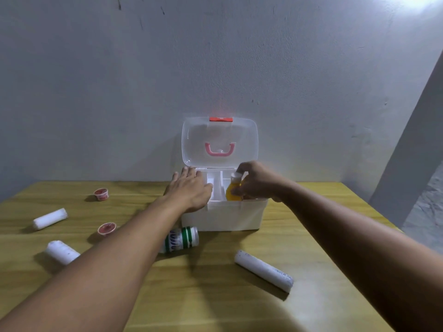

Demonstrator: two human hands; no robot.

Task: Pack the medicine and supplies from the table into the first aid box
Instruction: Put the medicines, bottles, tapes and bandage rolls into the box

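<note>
Hidden, cropped and unreadable parts around the first aid box (224,218)

Inside the box, the yellow bottle (233,191) shows only its upper body; its base sits behind the front wall, and the right hand (257,182) covers its right side. The left hand (189,189) masks the box's left rim and whatever lies beneath it. In front of the box, the forearm overlaps one end of the green-striped bottle (182,239), whose label print is too blurred to read. Both arms run off the bottom edge.
</note>
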